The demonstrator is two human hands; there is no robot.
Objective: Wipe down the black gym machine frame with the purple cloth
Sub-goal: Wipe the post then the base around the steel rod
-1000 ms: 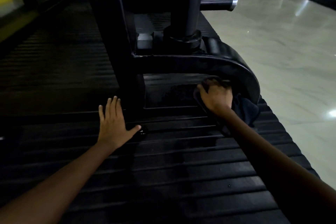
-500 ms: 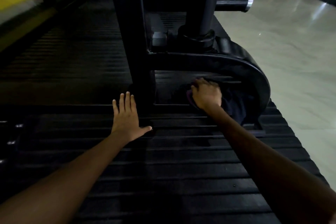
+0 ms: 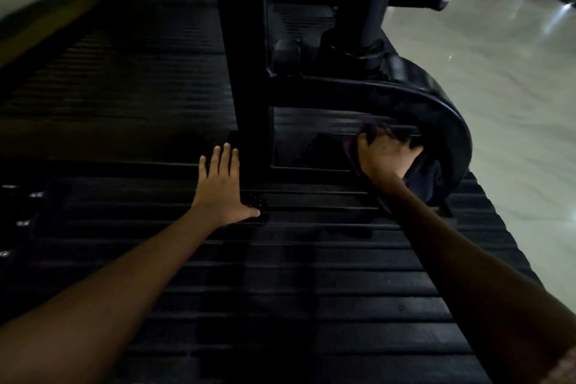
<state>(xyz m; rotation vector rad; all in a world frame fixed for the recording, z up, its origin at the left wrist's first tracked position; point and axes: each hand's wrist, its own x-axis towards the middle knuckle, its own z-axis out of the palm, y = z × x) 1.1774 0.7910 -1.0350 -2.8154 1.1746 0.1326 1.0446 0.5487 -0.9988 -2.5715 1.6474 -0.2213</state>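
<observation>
While the left hand (image 3: pixel 222 184) lies flat, fingers straight, on the ribbed black mat (image 3: pixel 311 290), the right hand (image 3: pixel 385 154) grips the purple cloth (image 3: pixel 425 176) against the curved inner surface of the black frame (image 3: pixel 436 109).

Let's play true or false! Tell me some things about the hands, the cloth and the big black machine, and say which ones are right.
1. The right hand holds the purple cloth. True.
2. The left hand also grips the cloth. False: it lies flat on the ribbed black mat.
3. The cloth is by the curved part of the black frame. True.
4. The floor beside the mat is yellow. False: the floor is pale and shiny.
</observation>
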